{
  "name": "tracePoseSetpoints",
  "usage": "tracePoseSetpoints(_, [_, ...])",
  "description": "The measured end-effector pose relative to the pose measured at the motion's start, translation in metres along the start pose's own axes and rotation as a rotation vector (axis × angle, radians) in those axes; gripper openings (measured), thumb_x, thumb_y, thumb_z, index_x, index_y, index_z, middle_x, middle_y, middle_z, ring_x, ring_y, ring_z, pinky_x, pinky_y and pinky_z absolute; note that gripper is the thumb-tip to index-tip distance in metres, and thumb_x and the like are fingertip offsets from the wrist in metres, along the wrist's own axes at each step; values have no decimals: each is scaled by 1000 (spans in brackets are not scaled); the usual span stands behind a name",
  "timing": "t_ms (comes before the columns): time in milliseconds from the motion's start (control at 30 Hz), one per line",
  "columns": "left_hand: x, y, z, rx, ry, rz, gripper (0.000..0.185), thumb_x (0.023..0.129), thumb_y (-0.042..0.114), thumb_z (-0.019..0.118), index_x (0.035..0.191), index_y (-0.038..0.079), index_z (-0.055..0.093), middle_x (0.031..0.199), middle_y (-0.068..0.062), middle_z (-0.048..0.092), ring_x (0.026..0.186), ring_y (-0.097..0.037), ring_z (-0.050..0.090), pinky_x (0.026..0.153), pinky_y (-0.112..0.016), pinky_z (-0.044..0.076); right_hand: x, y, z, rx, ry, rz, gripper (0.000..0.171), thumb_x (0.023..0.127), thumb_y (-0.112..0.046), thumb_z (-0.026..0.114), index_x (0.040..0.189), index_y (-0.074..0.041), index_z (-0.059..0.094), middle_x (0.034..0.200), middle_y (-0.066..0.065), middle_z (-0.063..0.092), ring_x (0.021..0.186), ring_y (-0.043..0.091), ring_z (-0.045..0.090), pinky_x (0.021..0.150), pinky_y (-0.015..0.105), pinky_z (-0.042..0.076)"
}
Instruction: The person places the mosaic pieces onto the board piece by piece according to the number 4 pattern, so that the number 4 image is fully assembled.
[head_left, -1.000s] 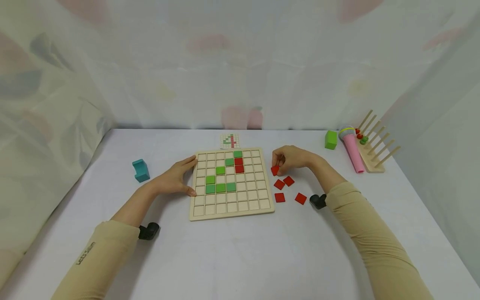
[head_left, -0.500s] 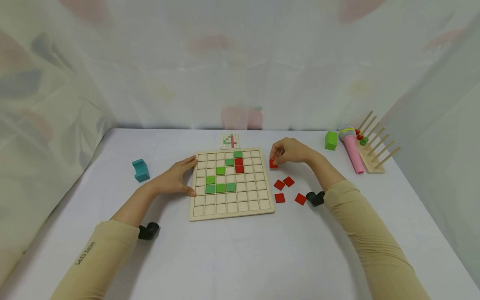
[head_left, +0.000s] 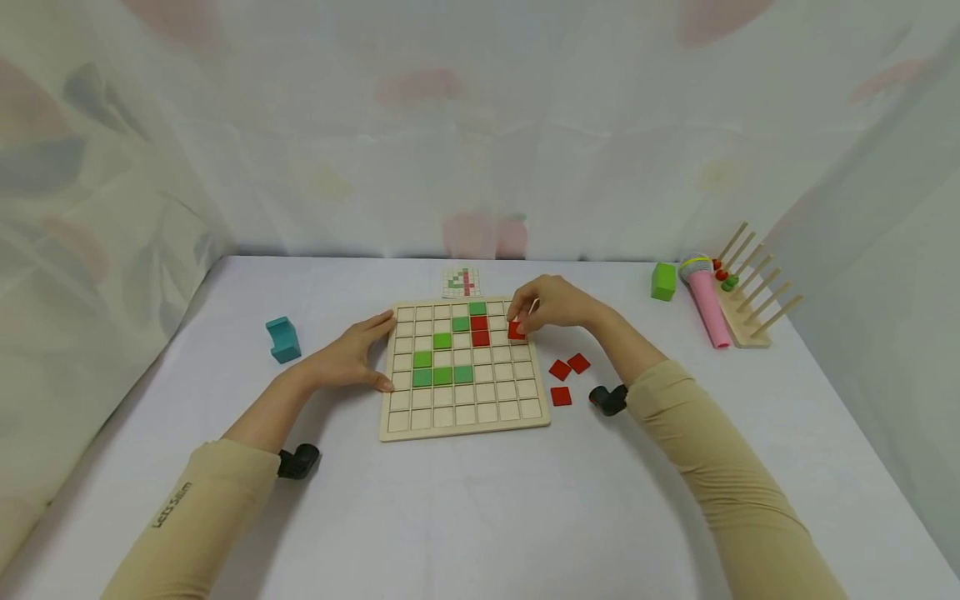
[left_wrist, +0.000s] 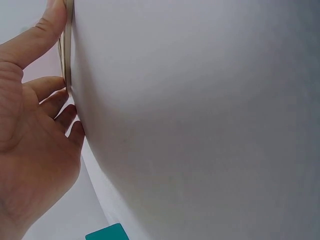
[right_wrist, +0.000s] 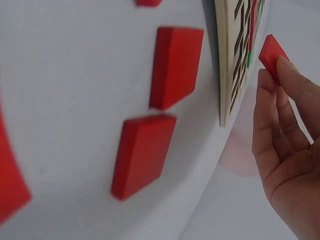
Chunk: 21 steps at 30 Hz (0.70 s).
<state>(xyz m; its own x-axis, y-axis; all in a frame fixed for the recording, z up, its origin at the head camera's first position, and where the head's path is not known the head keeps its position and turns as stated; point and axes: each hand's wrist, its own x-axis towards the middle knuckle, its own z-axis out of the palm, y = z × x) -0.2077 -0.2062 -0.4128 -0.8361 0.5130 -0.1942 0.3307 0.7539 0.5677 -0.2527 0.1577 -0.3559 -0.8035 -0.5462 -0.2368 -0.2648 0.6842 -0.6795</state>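
Observation:
My right hand (head_left: 558,302) pinches a red square tile (head_left: 517,331) between thumb and fingers. The tile is over the right part of a pale wooden grid board (head_left: 465,414); the right wrist view shows it raised and tilted. Several green tiles (head_left: 442,376) and two red tiles (head_left: 480,338) lie in the board's cells. Along the board's left edge rests my left hand (head_left: 345,357), thumb and fingers spread and touching the rim. Loose red tiles (head_left: 561,396) lie on the table to the board's right, near my right wrist.
Behind the board lies a small card (head_left: 460,282) with a green and red grid pattern. A teal block (head_left: 282,340) is at the left. At the back right are a green block (head_left: 663,282), a pink toy microphone (head_left: 708,304) and a wooden peg rack (head_left: 750,333).
My right hand has picked up one red tile from the table and carried it left, from beside the board to above it. The left hand stays at the board's edge.

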Motion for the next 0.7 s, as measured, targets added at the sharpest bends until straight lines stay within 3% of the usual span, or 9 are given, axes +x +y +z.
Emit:
tracePoseSetpoints(467, [2,-3,1,-4,-5,4,118,69,34,89,156,-2,17,167,-20,7,153,-46,9,123,-62,16,11,-22,20,17,-73,-68,18,85,-6,68,100,-12,77,94,4,74,89,17,66,79,27,54])
tracePoseSetpoints(700, [3,-4,2,9,3,3,119,69,37,89,156,-3,18,167,-21,9,153,-47,10,123,-62,17,15,-28,29,-25,-68,-88,18,86,-5,69,99,-12,77,96,5,76,88,16,67,78,25,54])
